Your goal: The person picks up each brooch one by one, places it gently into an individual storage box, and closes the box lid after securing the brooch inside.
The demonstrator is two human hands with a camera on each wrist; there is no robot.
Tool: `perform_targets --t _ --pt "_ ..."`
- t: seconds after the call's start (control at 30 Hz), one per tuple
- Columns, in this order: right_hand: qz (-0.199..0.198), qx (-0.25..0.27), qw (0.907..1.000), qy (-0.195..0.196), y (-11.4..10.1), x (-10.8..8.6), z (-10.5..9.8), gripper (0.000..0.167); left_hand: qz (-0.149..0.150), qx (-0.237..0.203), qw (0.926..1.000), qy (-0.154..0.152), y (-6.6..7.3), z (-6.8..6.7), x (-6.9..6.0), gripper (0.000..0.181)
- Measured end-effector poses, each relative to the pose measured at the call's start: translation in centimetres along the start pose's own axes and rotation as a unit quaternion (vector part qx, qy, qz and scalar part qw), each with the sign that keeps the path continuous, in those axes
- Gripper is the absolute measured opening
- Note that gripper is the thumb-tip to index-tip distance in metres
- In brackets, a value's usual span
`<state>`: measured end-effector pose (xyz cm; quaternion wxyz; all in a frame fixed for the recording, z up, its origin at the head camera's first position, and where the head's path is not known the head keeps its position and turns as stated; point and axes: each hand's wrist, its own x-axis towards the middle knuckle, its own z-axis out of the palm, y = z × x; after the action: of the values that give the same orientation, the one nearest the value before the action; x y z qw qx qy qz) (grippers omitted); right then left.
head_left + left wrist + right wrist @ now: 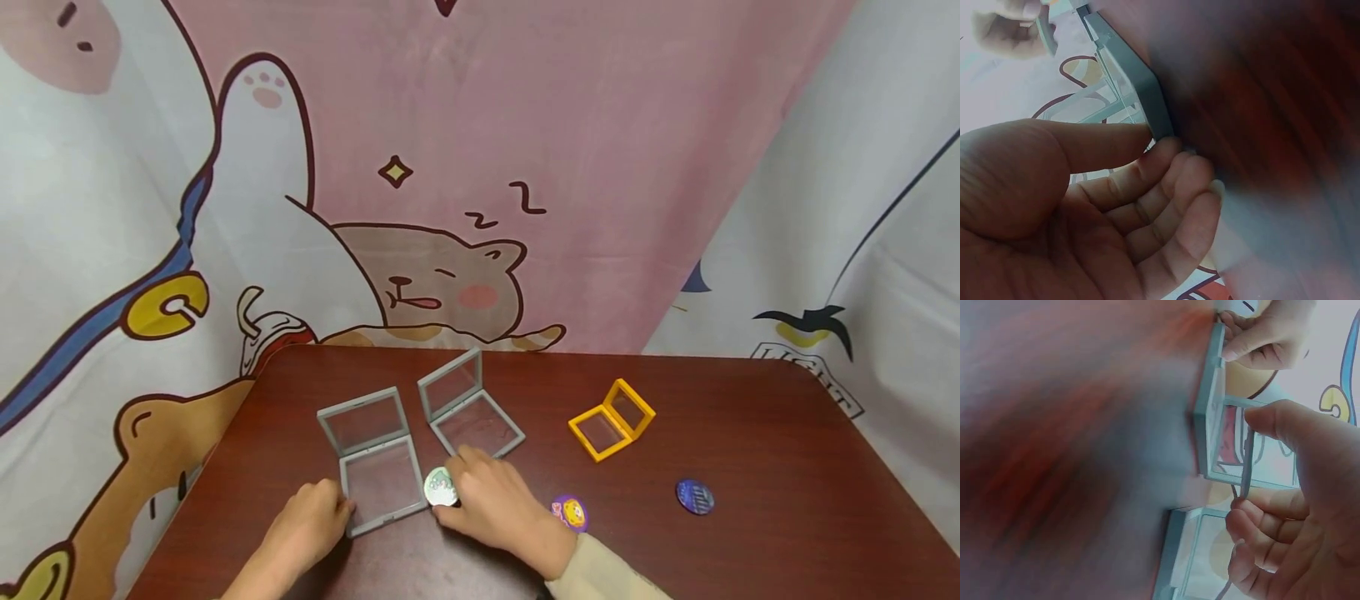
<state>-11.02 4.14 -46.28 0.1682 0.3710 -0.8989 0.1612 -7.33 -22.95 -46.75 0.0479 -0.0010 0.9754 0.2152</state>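
The cases [375, 447] look smooth plastic, the table [787, 467] glossy wood, the backdrop [637, 167] matt cloth.

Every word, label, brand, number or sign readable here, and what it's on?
"Z", twice: printed backdrop, above the sleeping animal.
"LIGHT", partly cut off: banner printed on the backdrop, at right.
Blue badge: lettering too small to read.
Purple badge: marks too small to read.
Pale green disc in the right hand: marks too small to read.
No brands or numbers readable.

I count two hands [310, 518], two grey cases [383, 478] [477, 425] between nine and twelve o'clock of my right hand [497, 502], one yellow case [617, 422] at two, three round badges [439, 487] [574, 512] [695, 497], one table [795, 542], one curtain [622, 150]
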Motion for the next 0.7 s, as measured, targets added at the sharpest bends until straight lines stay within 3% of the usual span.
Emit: perform_targets --t 0.43,0.63,0.7 --pt "-0.008 0.047 0.9985 0.027 -1.3 2.7 0.8 0.037 0.005 -0.001 1.0 0.006 -0.5 0.6 -0.1 0.036" --pt "-0.009 0.036 0.9992 0.014 -2.0 3.3 2.2 0.04 0.026 0.017 0.9994 0.016 -1.8 1.9 0.0 0.036" --pt "-0.012 0.024 0.9996 0.004 -2.2 3.4 2.7 0.041 0.026 0.015 0.9994 0.014 -1.7 1.8 -0.1 0.036"
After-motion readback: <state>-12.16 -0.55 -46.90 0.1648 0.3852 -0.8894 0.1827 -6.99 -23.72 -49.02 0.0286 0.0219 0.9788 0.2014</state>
